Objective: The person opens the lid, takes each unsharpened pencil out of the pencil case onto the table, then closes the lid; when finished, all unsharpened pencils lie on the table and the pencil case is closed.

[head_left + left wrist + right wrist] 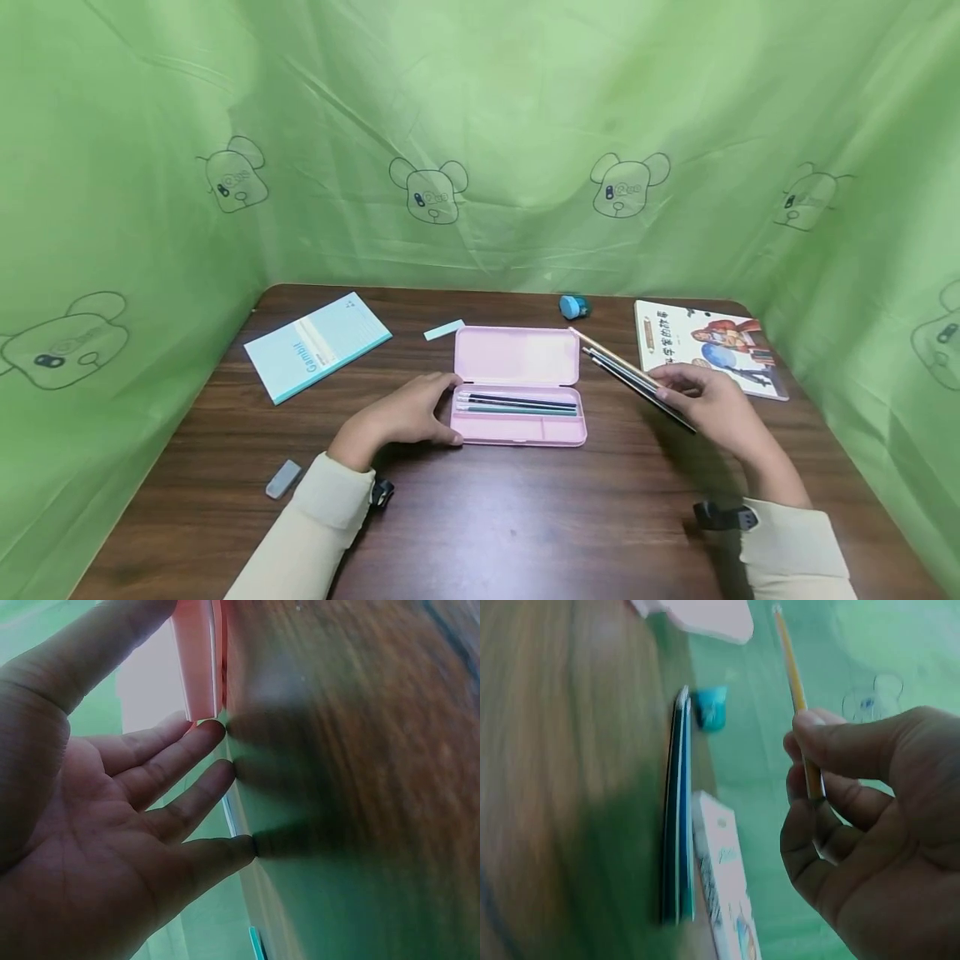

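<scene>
A pink pencil case (495, 429) lies open on the table with several dark and green pencils (517, 405) in its tray. At its left end is my left hand (408, 412), holding it with the thumb at the front corner and a finger near the hinge. In the left wrist view the fingertips (214, 731) meet the end of the case (199, 667). My right hand (708, 404) pinches a yellow pencil (793, 671) between thumb and fingers, raised above the table. Dark pencils (676, 825) lie below it, next to the book.
A picture book (720, 346) lies at the back right, with a blue sharpener (573, 307) farther left. Behind the case is a pale blue strip (444, 330). A light blue notebook (315, 346) and a grey eraser (283, 479) lie on the left. Green curtain (525, 100) surrounds the table.
</scene>
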Demonstrator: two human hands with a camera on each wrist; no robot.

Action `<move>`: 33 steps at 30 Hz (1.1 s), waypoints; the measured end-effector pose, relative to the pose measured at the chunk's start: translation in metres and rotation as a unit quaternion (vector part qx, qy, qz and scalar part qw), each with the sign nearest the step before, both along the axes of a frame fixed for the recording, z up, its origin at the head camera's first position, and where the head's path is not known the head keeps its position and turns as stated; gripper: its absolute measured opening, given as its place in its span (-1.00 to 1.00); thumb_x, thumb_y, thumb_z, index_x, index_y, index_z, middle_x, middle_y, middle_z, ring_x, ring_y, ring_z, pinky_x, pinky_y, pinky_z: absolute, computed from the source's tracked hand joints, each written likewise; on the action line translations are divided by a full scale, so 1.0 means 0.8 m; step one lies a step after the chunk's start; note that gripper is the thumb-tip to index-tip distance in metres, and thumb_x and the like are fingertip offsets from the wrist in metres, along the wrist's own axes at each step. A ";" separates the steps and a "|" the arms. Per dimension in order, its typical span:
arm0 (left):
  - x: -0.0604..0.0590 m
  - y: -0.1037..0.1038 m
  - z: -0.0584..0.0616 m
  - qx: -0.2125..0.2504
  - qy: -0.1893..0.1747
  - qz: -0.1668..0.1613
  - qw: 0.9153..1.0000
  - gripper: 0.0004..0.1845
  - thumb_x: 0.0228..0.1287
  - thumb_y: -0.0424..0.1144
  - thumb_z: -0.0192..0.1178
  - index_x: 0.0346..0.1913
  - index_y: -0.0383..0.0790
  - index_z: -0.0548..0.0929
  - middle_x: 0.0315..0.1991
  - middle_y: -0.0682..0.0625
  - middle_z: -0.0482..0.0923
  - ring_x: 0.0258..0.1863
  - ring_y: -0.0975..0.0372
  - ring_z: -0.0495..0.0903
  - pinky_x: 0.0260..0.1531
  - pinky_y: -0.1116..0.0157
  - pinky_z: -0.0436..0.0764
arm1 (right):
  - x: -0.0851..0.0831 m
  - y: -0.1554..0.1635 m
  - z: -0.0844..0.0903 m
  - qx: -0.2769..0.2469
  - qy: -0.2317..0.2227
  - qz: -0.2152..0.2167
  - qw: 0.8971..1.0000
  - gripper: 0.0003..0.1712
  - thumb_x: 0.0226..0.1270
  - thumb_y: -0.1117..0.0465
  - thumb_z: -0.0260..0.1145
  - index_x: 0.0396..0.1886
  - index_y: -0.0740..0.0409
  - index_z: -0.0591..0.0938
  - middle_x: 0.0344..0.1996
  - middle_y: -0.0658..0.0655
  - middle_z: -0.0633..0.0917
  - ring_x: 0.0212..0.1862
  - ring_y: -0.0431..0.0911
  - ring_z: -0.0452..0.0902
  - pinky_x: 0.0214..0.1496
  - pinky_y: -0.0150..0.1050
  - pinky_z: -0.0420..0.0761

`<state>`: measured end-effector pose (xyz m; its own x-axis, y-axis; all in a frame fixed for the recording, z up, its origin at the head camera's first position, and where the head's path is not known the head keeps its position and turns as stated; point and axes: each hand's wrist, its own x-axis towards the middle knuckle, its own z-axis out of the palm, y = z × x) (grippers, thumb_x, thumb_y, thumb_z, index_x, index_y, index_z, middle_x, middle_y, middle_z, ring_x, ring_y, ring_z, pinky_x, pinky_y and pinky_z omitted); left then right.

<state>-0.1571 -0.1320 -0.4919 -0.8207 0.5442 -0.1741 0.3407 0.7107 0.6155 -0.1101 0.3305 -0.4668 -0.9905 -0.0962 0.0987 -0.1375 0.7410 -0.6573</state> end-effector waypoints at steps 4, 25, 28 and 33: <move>0.000 -0.004 -0.002 -0.003 0.004 0.003 1.000 -0.06 0.16 -0.05 0.74 0.53 -0.29 0.52 0.49 -0.23 0.57 0.55 -0.07 0.50 0.62 -0.11 0.47 | 0.000 0.020 -0.018 0.009 -0.007 -0.023 1.000 -0.73 0.56 0.31 0.48 0.15 0.29 0.82 -0.08 0.27 0.88 -0.20 -0.41 0.63 -0.19 -0.42 0.63; 0.001 -0.001 -0.002 -0.007 0.002 0.002 1.000 -0.06 0.17 -0.05 0.73 0.54 -0.28 0.51 0.51 -0.22 0.56 0.56 -0.07 0.49 0.61 -0.12 0.47 | 0.002 0.023 -0.056 0.087 -0.005 -0.029 0.996 -0.85 0.51 0.28 0.53 0.00 0.15 0.85 -0.26 0.07 0.85 -0.26 -0.21 0.58 -0.21 -0.25 0.52; 0.002 0.000 -0.001 -0.008 -0.001 0.003 1.000 -0.07 0.18 -0.05 0.73 0.54 -0.26 0.52 0.50 -0.20 0.57 0.55 -0.05 0.50 0.61 -0.11 0.47 | 0.002 0.024 -0.056 0.085 -0.007 -0.029 0.996 -0.84 0.50 0.28 0.54 0.01 0.15 0.85 -0.26 0.07 0.85 -0.25 -0.21 0.60 -0.20 -0.25 0.53; 0.002 0.001 0.000 -0.005 -0.002 0.005 1.000 -0.09 0.18 -0.07 0.73 0.53 -0.25 0.53 0.49 -0.19 0.58 0.53 -0.04 0.52 0.61 -0.10 0.48 | 0.003 0.024 -0.056 0.078 -0.008 -0.027 0.997 -0.82 0.45 0.30 0.57 -0.01 0.15 0.85 -0.26 0.08 0.86 -0.25 -0.24 0.61 -0.19 -0.28 0.53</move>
<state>-0.1555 -0.1309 -0.4915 -0.8249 0.5350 -0.1827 0.3313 0.7193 0.6106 -0.1077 0.3497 -0.5115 -0.9960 -0.0555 0.0707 -0.0849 0.8399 -0.5361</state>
